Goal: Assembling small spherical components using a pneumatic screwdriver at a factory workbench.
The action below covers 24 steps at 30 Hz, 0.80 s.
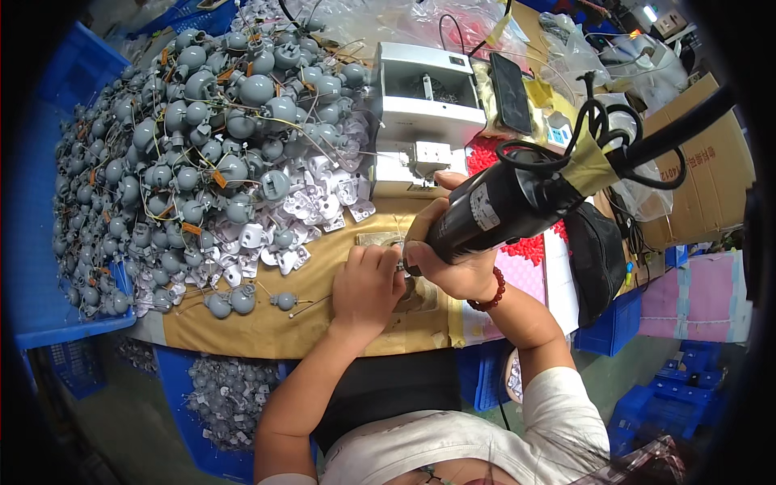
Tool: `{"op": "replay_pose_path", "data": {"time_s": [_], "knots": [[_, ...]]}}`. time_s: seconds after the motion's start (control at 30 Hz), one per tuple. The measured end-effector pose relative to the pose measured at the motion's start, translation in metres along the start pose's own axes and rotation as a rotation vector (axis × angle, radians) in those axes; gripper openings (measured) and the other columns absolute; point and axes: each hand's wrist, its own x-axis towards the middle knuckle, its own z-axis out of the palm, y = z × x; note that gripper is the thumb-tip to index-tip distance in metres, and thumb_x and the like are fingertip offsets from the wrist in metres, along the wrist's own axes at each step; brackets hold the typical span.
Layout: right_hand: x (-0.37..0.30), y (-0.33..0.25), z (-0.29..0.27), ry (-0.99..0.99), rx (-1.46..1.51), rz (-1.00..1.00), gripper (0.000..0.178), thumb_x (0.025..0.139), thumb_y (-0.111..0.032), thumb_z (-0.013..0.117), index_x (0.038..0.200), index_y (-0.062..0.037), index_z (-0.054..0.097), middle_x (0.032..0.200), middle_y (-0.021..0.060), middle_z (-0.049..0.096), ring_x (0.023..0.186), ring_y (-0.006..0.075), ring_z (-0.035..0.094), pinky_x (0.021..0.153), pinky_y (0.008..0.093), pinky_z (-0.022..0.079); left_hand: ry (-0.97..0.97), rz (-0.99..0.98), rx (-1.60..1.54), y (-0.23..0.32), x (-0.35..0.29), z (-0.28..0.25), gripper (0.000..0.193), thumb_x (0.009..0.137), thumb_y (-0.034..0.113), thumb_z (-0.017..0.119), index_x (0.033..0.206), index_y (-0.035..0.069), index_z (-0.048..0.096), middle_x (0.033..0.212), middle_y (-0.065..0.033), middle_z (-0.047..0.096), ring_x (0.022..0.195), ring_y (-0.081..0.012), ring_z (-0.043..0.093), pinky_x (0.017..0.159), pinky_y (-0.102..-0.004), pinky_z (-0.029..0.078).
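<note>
My right hand [453, 263] is wrapped round a black electric screwdriver [489, 210], its cord rising to the upper right. The tool's tip end points down-left to where my left hand [368, 287] pinches something small that my fingers hide. Beneath both hands, a metal plate [424, 299] lies on the tan-covered table. To the left of my left hand are a few loose grey round parts [242, 299] with thin wires. Behind them, white plastic pieces [315, 198] lie at the edge of a large heap of grey ball-shaped parts [234, 121].
A white and grey machine [428, 105] stands behind my hands. Near it are a phone [509, 93], red small parts [525, 246] and a black pouch [596, 263]. Blue crates [73, 331] flank the table at left and below. A cardboard box [703, 170] stands at right.
</note>
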Motion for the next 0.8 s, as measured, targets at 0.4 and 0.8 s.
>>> {"op": "replay_pose_path", "data": {"time_s": [0.4, 0.8], "knots": [[-0.017, 0.002, -0.012, -0.21, -0.098, -0.104, 0.067, 0.086, 0.002, 0.071, 0.141, -0.0168, 0.036, 0.081, 0.0082, 0.064, 0.073, 0.0184, 0.066, 0.068, 0.0314, 0.052, 0.068, 0.009, -0.089, -0.004, -0.001, -0.002, 0.041, 0.075, 0.012, 0.074, 0.114, 0.013, 0.061, 0.096, -0.0047, 0.056, 0.094, -0.028, 0.058, 0.073, -0.0431, 0.049], [-0.02, 0.011, -0.005, -0.194, -0.042, -0.079, 0.069, 0.084, 0.007, 0.069, 0.141, -0.0162, 0.037, 0.084, 0.0077, 0.063, 0.073, 0.017, 0.065, 0.066, 0.0313, 0.052, 0.04, -0.031, -0.094, -0.002, -0.001, 0.0, 0.04, 0.073, 0.011, 0.075, 0.111, 0.013, 0.061, 0.097, -0.0056, 0.057, 0.096, -0.0295, 0.057, 0.074, -0.0438, 0.05]]}}
